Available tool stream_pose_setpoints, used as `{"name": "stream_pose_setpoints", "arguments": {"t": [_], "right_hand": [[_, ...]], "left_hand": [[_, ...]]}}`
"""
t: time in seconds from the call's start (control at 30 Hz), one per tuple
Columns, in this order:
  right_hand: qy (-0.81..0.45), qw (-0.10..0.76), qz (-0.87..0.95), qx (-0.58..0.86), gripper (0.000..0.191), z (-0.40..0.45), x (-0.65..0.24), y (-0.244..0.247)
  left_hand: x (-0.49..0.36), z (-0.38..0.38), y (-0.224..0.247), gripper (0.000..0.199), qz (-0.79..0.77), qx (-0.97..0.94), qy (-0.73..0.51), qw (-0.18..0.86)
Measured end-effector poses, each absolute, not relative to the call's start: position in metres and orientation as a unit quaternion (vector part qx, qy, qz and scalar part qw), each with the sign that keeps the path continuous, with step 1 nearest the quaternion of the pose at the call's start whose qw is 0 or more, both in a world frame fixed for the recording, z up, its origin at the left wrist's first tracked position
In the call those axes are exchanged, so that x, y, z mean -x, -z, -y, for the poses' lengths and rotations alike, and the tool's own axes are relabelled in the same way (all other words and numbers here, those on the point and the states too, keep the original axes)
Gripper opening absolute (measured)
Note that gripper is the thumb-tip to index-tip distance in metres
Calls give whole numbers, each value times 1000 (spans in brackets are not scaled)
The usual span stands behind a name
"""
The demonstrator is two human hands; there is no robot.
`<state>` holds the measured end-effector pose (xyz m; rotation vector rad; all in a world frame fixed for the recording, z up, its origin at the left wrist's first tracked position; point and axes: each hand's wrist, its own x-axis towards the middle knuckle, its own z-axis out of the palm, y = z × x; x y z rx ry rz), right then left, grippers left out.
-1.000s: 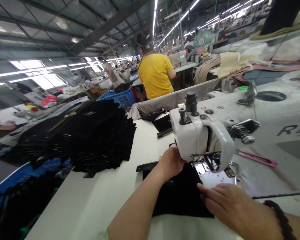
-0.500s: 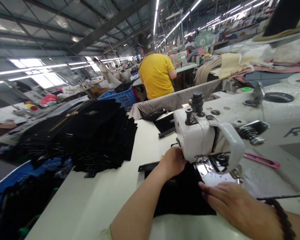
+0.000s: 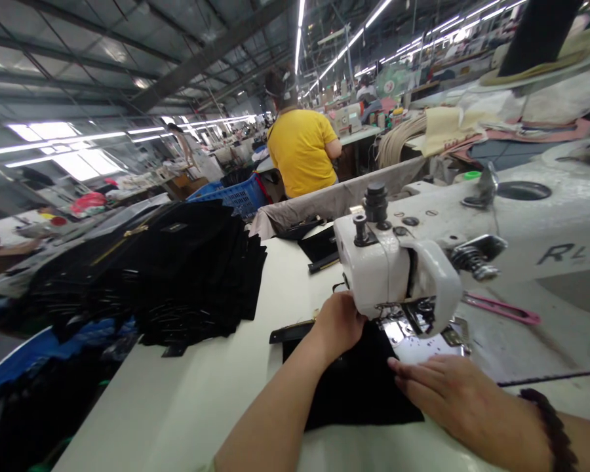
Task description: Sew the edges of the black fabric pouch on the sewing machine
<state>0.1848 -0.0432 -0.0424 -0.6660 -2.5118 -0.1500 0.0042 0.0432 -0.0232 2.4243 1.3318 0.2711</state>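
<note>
A black fabric panel (image 3: 358,387) lies flat on the pale sewing table, its upper edge running to the needle area of a white sewing machine (image 3: 373,262). My left hand (image 3: 341,321) is curled on the panel's upper part, close to the machine head; its fingertips are partly hidden. My right hand (image 3: 442,387) lies at the panel's right edge with fingers stretched out and fingertips touching the cloth. At the panel's upper left is a dark strip with a gold zipper (image 3: 295,331). The needle and presser foot are mostly hidden behind the white guard.
A tall stack of black zippered pieces (image 3: 191,269) stands on the left of the table. Below it is a blue crate (image 3: 93,328) with black cloth. Pink thread snips (image 3: 504,308) lie beneath the machine arm. A person in a yellow shirt (image 3: 302,151) sits ahead.
The view has shifted slightly, so the machine appears a little farther left. Both hands keep nearly the same places on the black panel.
</note>
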Motion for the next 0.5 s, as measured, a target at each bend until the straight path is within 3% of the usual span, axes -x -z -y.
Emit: {"name": "stream_pose_setpoints", "arguments": {"t": [0.5], "right_hand": [[-59, 181, 934, 303, 27, 22, -204, 27]], "left_hand": [[3, -57, 17, 24, -486, -855, -110, 144]]}}
